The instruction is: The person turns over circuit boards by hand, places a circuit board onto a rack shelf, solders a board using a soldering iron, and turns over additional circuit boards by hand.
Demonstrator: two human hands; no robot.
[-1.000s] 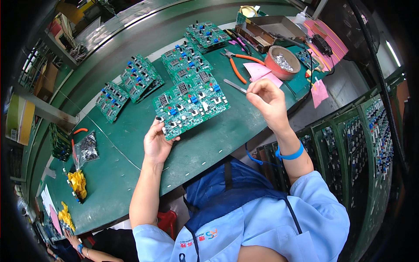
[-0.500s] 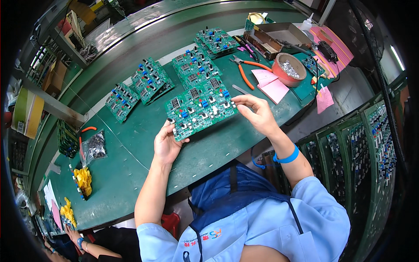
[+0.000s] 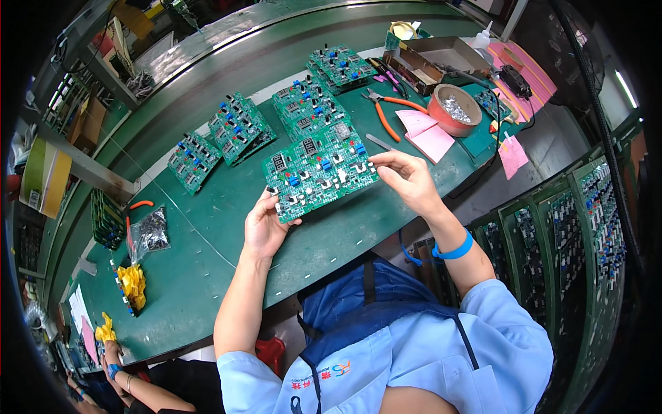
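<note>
- Circuit board, green with blue and white parts, is held up between both hands over the green table.
- Left hand grasps its near-left corner, thumb on top.
- Right hand pinches its right edge with the fingertips.
- Beyond the right hand lie tweezers, pink notes, orange-handled pliers and a round bowl.
- Beyond the left hand sit more board stacks.

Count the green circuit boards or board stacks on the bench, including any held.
5: held circuit board, stacks at far left, left-centre, behind the held one, and farthest back. Stacks may hide more.
</note>
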